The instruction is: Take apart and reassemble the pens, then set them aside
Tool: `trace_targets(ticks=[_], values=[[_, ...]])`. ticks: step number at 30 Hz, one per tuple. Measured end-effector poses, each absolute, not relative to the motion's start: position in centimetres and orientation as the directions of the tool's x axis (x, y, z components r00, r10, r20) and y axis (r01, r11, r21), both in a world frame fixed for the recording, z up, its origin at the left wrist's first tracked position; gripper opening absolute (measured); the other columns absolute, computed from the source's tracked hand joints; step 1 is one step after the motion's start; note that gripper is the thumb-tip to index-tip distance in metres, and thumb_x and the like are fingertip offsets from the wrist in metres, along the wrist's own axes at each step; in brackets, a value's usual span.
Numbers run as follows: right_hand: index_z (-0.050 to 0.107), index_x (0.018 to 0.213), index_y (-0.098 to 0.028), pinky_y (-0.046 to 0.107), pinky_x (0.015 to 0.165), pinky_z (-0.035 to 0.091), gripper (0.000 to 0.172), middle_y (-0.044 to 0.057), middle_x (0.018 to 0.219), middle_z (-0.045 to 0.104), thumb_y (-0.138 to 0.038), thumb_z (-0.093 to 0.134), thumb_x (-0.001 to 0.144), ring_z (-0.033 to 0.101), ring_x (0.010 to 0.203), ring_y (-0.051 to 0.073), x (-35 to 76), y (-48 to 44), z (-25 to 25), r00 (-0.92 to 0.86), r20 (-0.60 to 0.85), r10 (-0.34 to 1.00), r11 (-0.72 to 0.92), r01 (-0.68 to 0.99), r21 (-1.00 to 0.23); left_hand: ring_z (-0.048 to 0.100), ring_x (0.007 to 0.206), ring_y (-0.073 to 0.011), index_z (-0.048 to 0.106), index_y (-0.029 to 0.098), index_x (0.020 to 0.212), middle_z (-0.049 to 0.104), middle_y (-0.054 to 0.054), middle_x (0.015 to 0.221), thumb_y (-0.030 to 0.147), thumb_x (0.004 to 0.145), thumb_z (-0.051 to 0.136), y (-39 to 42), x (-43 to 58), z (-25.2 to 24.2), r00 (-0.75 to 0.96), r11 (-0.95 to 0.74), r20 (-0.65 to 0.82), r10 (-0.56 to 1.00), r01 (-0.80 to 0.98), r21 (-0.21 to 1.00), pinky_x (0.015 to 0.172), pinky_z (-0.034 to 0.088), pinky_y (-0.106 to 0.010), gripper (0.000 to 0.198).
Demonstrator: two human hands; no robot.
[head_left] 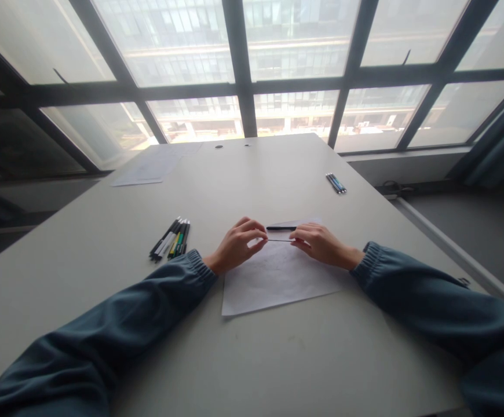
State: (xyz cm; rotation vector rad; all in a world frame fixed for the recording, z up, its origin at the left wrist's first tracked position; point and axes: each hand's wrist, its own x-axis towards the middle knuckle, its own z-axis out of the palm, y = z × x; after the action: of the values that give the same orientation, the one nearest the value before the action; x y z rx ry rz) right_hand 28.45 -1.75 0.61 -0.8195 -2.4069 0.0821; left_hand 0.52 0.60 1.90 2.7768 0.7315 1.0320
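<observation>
In the head view, I am looking down on a pale desk (82,260), with the left hand (237,243) and the right hand (321,246) facing each other around the middle of the frame. I am holding a thin dark stick (280,240) level between them: the left grip is pinching one end, and the right grip is clamping the other between thumb and fingers. The stick is hovering over or resting on a white sheet (278,286); I cannot tell which. A black pen (278,228) is lying just beyond it. Left of centre, a bunch of pens (171,238) is lying near the left hand; toward the upper right, a smaller group of pens (336,183) is sitting well apart.
</observation>
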Motion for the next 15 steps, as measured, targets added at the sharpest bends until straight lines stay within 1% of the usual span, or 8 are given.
trace_targets(ticks=[7, 8, 9, 11, 12, 13, 15], values=[[0.066, 0.091, -0.018, 0.030, 0.075, 0.045, 0.018, 0.006, 0.081, 0.068, -0.022, 0.051, 0.101, 0.059, 0.074, 0.017, 28.32, -1.76, 0.51, -0.649, 0.515, 0.561, 0.822, 0.511, -0.252, 0.061, 0.093, -0.0179, 0.070, 0.022, 0.092, 0.070, -0.005, 0.099, 0.024, 0.093, 0.064, 0.51, 0.63, 2.06, 0.669, -0.886, 0.586, 0.458, 0.396, 0.241, 0.086, 0.053, -0.034, 0.007], [0.066, 0.090, -0.019, 0.030, 0.076, 0.045, 0.018, 0.006, 0.082, 0.068, -0.022, 0.051, 0.100, 0.059, 0.074, 0.017, 28.33, -1.74, 0.51, -0.645, 0.520, 0.561, 0.822, 0.511, -0.253, 0.061, 0.095, -0.0186, 0.070, 0.022, 0.095, 0.070, -0.006, 0.100, 0.027, 0.092, 0.066, 0.43, 0.61, 2.14, 0.668, -0.884, 0.582, 0.463, 0.401, 0.243, 0.086, 0.053, -0.035, 0.007], [0.066, 0.091, -0.019, 0.030, 0.076, 0.045, 0.018, 0.006, 0.082, 0.068, -0.022, 0.052, 0.100, 0.059, 0.074, 0.017, 28.35, -1.72, 0.50, -0.641, 0.524, 0.561, 0.821, 0.512, -0.253, 0.061, 0.097, -0.0195, 0.070, 0.023, 0.100, 0.070, -0.006, 0.103, 0.030, 0.091, 0.068, 0.34, 0.59, 2.24, 0.665, -0.879, 0.579, 0.472, 0.409, 0.245, 0.088, 0.053, -0.036, 0.012], [0.066, 0.090, -0.019, 0.031, 0.077, 0.045, 0.017, 0.006, 0.082, 0.068, -0.022, 0.052, 0.100, 0.059, 0.074, 0.017, 28.43, -1.70, 0.45, -0.633, 0.532, 0.563, 0.819, 0.515, -0.253, 0.060, 0.102, -0.0217, 0.066, 0.023, 0.115, 0.069, -0.008, 0.109, 0.035, 0.090, 0.069, 0.18, 0.52, 2.41, 0.644, -0.860, 0.576, 0.503, 0.442, 0.256, 0.092, 0.052, -0.038, 0.027], [0.066, 0.090, -0.019, 0.031, 0.077, 0.045, 0.017, 0.006, 0.082, 0.068, -0.021, 0.052, 0.100, 0.059, 0.074, 0.017, 28.49, -1.70, 0.42, -0.628, 0.536, 0.565, 0.816, 0.519, -0.253, 0.060, 0.104, -0.0224, 0.063, 0.022, 0.120, 0.068, -0.008, 0.111, 0.036, 0.092, 0.066, 0.15, 0.49, 2.45, 0.622, -0.844, 0.580, 0.526, 0.466, 0.266, 0.093, 0.051, -0.039, 0.031], [0.066, 0.090, -0.019, 0.031, 0.076, 0.045, 0.016, 0.005, 0.081, 0.067, -0.021, 0.053, 0.099, 0.058, 0.074, 0.017, 28.57, -1.72, 0.38, -0.621, 0.539, 0.569, 0.812, 0.526, -0.252, 0.060, 0.104, -0.0225, 0.061, 0.021, 0.122, 0.067, -0.008, 0.110, 0.035, 0.095, 0.062, 0.16, 0.46, 2.46, 0.593, -0.824, 0.585, 0.553, 0.493, 0.279, 0.094, 0.051, -0.039, 0.031], [0.066, 0.089, -0.019, 0.030, 0.075, 0.044, 0.017, 0.005, 0.080, 0.067, -0.021, 0.052, 0.099, 0.058, 0.073, 0.017, 28.77, -1.74, 0.30, -0.593, 0.552, 0.586, 0.796, 0.547, -0.257, 0.060, 0.098, -0.0211, 0.060, 0.020, 0.120, 0.066, -0.007, 0.101, 0.033, 0.100, 0.051, 0.32, 0.37, 2.31, 0.519, -0.768, 0.592, 0.617, 0.560, 0.311, 0.090, 0.050, -0.037, 0.025]])
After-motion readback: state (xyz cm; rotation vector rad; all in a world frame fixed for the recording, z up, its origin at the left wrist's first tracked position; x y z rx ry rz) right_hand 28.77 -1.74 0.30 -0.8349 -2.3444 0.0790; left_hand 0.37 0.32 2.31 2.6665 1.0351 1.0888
